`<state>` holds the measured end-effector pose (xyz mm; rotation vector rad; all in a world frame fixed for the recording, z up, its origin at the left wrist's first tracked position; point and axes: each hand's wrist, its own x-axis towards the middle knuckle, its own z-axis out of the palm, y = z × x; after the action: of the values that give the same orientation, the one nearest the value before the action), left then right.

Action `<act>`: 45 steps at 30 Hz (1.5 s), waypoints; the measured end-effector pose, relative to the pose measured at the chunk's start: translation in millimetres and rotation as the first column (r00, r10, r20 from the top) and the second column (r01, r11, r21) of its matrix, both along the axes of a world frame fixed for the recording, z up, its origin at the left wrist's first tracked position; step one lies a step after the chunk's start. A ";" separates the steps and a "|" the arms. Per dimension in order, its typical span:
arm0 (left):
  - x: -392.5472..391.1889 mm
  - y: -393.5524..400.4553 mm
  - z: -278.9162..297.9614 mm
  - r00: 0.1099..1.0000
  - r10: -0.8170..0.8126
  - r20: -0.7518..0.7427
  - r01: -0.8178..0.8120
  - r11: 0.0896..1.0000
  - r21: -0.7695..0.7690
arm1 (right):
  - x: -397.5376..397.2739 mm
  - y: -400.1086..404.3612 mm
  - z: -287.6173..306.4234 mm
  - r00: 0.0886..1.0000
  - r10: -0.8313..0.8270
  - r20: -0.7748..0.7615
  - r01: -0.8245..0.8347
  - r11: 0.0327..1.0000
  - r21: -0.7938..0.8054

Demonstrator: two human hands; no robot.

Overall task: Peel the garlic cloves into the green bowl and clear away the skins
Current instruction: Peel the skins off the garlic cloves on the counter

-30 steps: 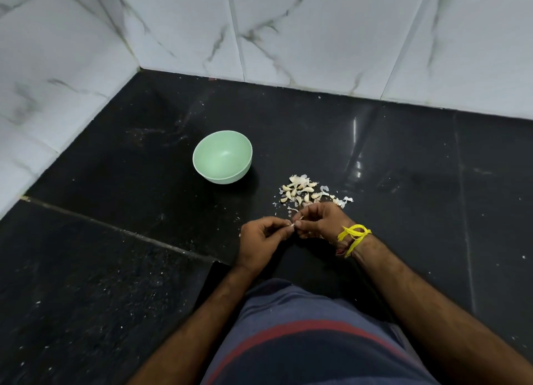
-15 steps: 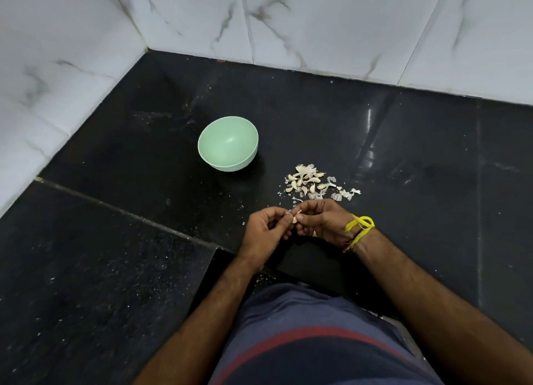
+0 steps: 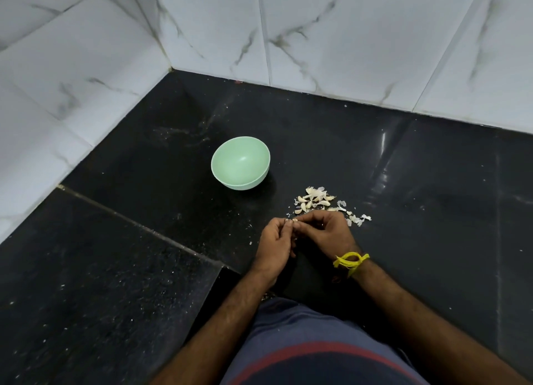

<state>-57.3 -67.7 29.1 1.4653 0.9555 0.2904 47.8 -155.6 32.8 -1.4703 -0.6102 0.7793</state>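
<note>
Since 0.5 s ago, both hands have drawn closer together, and the pale clove that showed plainly between the fingertips is now mostly covered by them. Left hand (image 3: 275, 239) and right hand (image 3: 324, 233) meet fingertip to fingertip just above the black counter (image 3: 115, 283), both with curled fingers pinching 1 small garlic clove (image 3: 295, 220), of which only a pale speck shows. Whether its skin is partly off cannot be told.

Just beyond the hands, on the far right side of them, lies the pile of garlic cloves and skins (image 3: 315, 200), with loose papery flakes trailing off to the right. Farther off and to the left of the pile stands the green bowl (image 3: 240, 162), upright, apart from the pile, with nothing visible inside it.

On the right wrist sits a yellow thread band (image 3: 350, 262). White marble-patterned tiles (image 3: 346, 38) rise behind the counter and along its left side. At the near edge a blue garment with a red stripe (image 3: 317, 353) fills the bottom of the view.
</note>
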 end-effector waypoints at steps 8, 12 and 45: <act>2.5 22.5 -19.2 0.981 -0.050 -0.186 0.089 0.974 0.210 | 0.6 -0.9 0.0 0.950 -0.193 -0.246 0.214 0.975 0.064; 3.6 20.7 -7.4 0.998 -0.048 -0.034 0.054 0.981 0.187 | 7.8 -1.5 1.8 0.858 -0.228 -0.460 0.283 0.958 0.054; 21.3 36.1 11.2 0.758 -0.646 0.088 0.451 0.617 0.645 | 7.4 -9.2 21.8 0.472 -0.133 -0.872 0.149 0.986 -0.069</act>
<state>-36.0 -31.5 40.3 2.1387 0.0794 0.3598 55.1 -164.8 54.7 -0.8766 0.3150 1.2509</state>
